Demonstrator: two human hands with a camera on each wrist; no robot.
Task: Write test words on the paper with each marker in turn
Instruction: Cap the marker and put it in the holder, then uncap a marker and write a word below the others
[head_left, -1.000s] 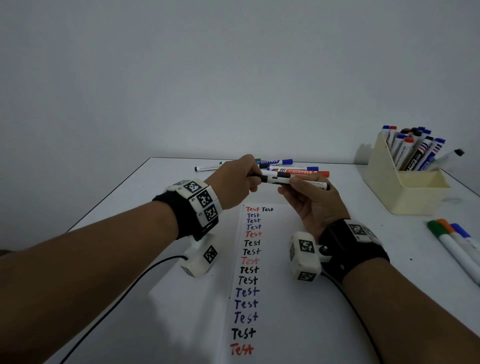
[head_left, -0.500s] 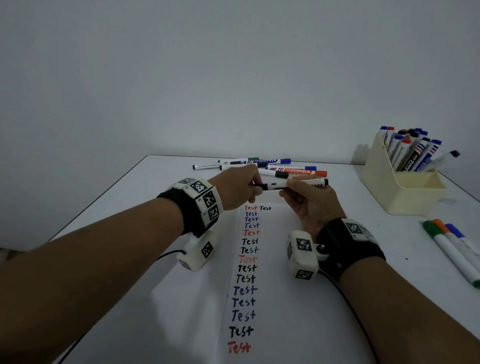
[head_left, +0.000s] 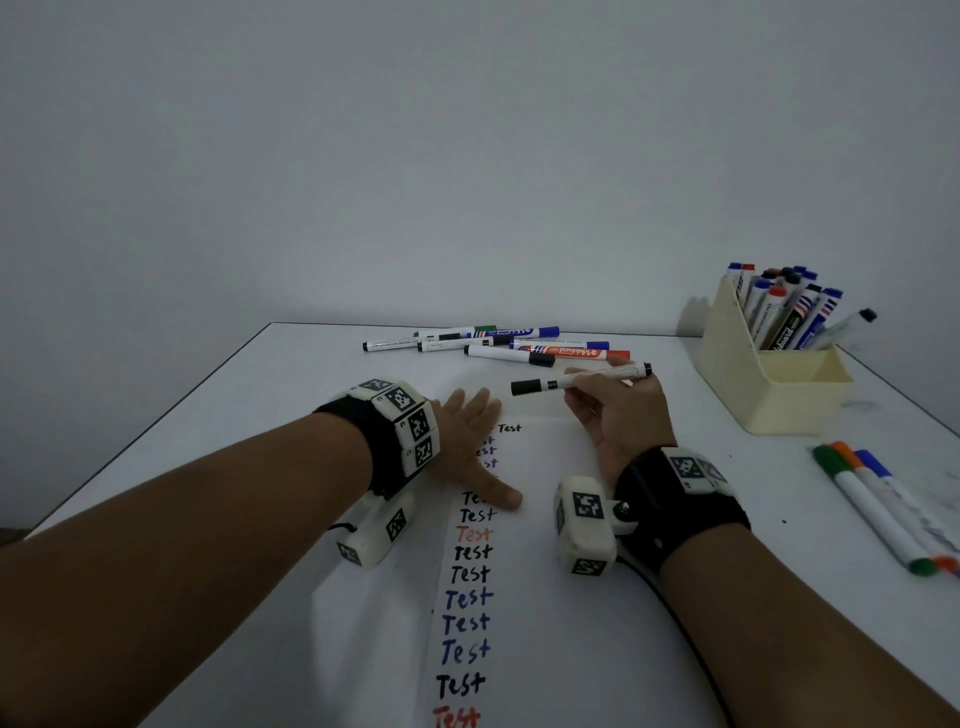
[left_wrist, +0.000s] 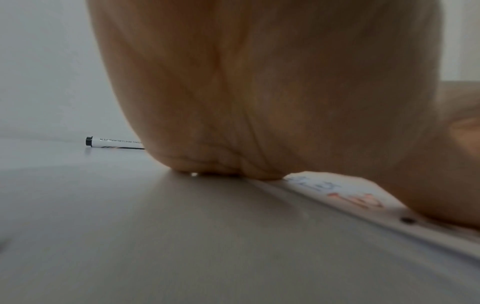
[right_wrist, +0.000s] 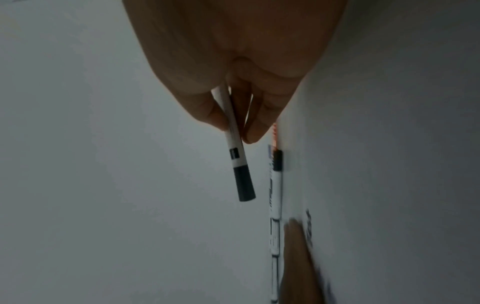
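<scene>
A long white paper (head_left: 540, 597) lies in front of me on the white table (head_left: 260, 415), with a column of "Test" words in black, blue and red. My left hand (head_left: 472, 436) lies flat on the paper's upper left, fingers spread, covering some words; in the left wrist view the palm (left_wrist: 259, 92) presses on the paper's edge (left_wrist: 337, 191). My right hand (head_left: 582, 387) pinches a white marker (head_left: 550, 385) with its black cap on, held level just above the paper's top. The right wrist view shows the fingers (right_wrist: 257, 131) round the marker barrel (right_wrist: 235, 144).
Several loose markers (head_left: 498, 343) lie in a heap at the table's far side; one end shows in the left wrist view as a marker (left_wrist: 114, 143). A cream box (head_left: 769, 379) full of markers stands at the right. Three thick markers (head_left: 883, 509) lie near the right edge.
My left hand has let go of the marker's cap end and dropped flat onto the paper. My right hand keeps the capped marker and has shifted slightly right.
</scene>
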